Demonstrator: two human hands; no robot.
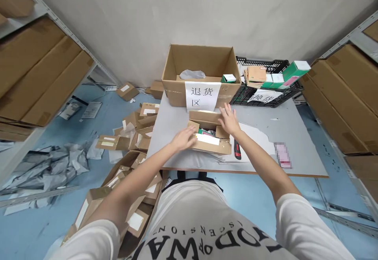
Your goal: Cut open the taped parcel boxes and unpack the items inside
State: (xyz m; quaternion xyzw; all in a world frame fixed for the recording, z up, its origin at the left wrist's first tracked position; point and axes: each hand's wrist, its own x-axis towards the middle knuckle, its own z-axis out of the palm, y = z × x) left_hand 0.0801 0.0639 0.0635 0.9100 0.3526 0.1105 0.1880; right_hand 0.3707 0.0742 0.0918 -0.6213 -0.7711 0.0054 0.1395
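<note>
Left hand [183, 139] flat on small open carton [208, 133], right hand [228, 120] spread on its flap — both unclenched, grey table [295, 130], red box cutter [237, 150] beside.

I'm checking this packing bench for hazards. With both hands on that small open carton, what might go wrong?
1. The red-handled cutter lies right beside the small carton, under the right hand's forearm; a sweep could knock it off or nick skin.
2. The carton sits near the table's front edge; the left hand could push it off.
</note>
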